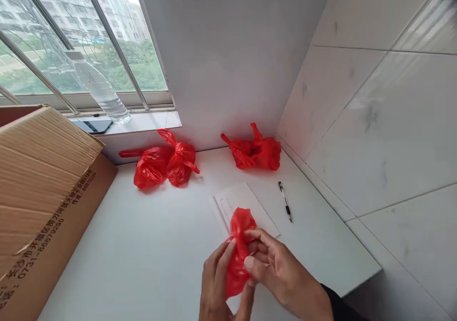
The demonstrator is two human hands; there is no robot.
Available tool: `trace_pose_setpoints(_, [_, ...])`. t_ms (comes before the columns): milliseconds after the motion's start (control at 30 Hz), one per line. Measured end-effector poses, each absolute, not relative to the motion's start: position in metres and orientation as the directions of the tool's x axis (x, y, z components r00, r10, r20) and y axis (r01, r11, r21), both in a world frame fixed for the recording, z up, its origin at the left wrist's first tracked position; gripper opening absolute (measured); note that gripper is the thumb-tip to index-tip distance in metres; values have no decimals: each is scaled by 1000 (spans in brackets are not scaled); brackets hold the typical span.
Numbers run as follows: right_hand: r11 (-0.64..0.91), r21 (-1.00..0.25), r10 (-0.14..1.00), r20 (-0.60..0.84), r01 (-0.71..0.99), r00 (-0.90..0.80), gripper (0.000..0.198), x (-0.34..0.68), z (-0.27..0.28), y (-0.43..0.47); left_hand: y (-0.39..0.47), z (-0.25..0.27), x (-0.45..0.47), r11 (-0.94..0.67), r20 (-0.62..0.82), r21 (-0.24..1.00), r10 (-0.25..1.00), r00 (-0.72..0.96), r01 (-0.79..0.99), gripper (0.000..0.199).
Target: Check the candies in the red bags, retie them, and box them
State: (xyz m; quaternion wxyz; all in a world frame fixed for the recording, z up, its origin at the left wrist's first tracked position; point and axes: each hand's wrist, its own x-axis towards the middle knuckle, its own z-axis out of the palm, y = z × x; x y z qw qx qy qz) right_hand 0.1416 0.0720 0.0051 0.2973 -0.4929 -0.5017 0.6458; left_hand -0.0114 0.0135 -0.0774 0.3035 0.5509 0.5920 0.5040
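A red plastic bag (236, 276) is between my two hands, low in the head view and above the near part of the white table. My left hand (217, 283) grips its left side, thumb and fingers curved around it. From the right, my right hand (276, 268) pinches the bag's gathered neck with thumb and fingers. The bag's top (243, 220) puffs out above the fingers. What the bag contains, if anything, cannot be seen. Just behind it lies a white paper pad (250, 202) with small writing, partly covered by the bag and my right hand.
Knotted red bags sit along the wall, at left (152, 166) and right (264, 152). A black-and-clear pen (285, 202) lies right of the pad. An open cardboard box (53, 188) stands at left. On the windowsill are a water bottle (98, 88) and a phone (94, 126).
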Motion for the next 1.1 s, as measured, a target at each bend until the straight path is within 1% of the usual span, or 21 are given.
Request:
trace_pose_setpoints(67, [-284,-929,875,-352,238,-332,35,148,7,53,1,-78,-10,28,26,966,978,-206,256,33])
trace_pose_setpoints(133, [-110,-904,927,-243,413,-285,33,157,3,46,-3,-76,-17,146,-118,973,980,-160,177,29])
trace_pose_setpoints(167, [3,-873,946,-156,487,-285,36,161,-1,46,-4,-73,-22,167,-150,974,981,-120,152,29])
trace_pose_setpoints(200, [116,-834,949,-68,540,-309,42,165,-5,47,-4,-70,-25,165,-156,977,985,-70,135,29])
trace_pose_setpoints(267, [298,-764,914,56,573,-401,52,169,-13,49,-7,-63,-31,122,-127,985,991,36,118,28])
trace_pose_setpoints(300, [347,-750,893,79,564,-444,48,171,-15,50,-9,-60,-32,105,-115,987,990,78,118,28])
trace_pose_setpoints(333, [369,-751,877,86,548,-473,39,172,-16,50,-11,-57,-34,100,-113,987,988,106,123,28])
trace_pose_setpoints(400, [337,-780,878,58,527,-475,20,176,-14,49,-16,-56,-37,122,-134,983,987,84,136,29])
trace_pose_setpoints(433, [289,-803,889,24,521,-457,18,179,-11,48,-18,-56,-38,142,-150,980,988,46,138,30])
trace_pose_setpoints(533, [147,-849,909,-86,508,-407,20,188,-3,44,-24,-58,-41,210,-205,971,977,-52,113,33])
trace_pose_setpoints(600, [154,-856,880,-109,494,-463,20,190,-3,40,-25,-55,-38,239,-233,967,970,-72,90,36])
trace_pose_setpoints(667, [221,-842,845,-86,492,-528,42,188,-7,37,-24,-51,-33,258,-251,963,964,-88,77,38])
trace_pose_setpoints(700, [249,-830,838,-73,499,-540,48,186,-10,36,-23,-49,-31,266,-258,961,961,-98,74,39])
trace_pose_setpoints(733, [260,-819,842,-67,511,-536,48,186,-12,35,-21,-48,-30,276,-267,958,957,-112,71,40])
trace_pose_setpoints(800, [232,-811,865,-81,537,-495,38,187,-14,35,-19,-50,-32,314,-300,947,938,-174,61,43])
trace_pose_setpoints(867, [149,-823,895,-124,548,-428,31,195,-11,37,-17,-56,-39,387,-367,922,888,-276,21,48])
trace_pose_setpoints(967, [4,-843,921,-206,537,-330,27,209,-5,40,-19,-61,-45,463,-437,886,817,-376,-23,54])
trace_pose_setpoints(1000, [-29,-850,923,-225,526,-313,28,213,-4,41,-21,-61,-44,451,-410,893,815,-408,3,56])
trace_pose_setpoints(1033, [-54,-859,923,-238,509,-304,29,214,-4,41,-24,-59,-39,405,-336,912,824,-457,61,56])
trace_pose_setpoints(1067, [-71,-868,923,-243,491,-298,30,215,-4,41,-27,-56,-32,328,-208,932,834,-512,156,56])
trace_pose_setpoints(1100, [-82,-878,924,-244,471,-295,30,214,-5,40,-31,-53,-24,231,-43,931,840,-541,284,56])
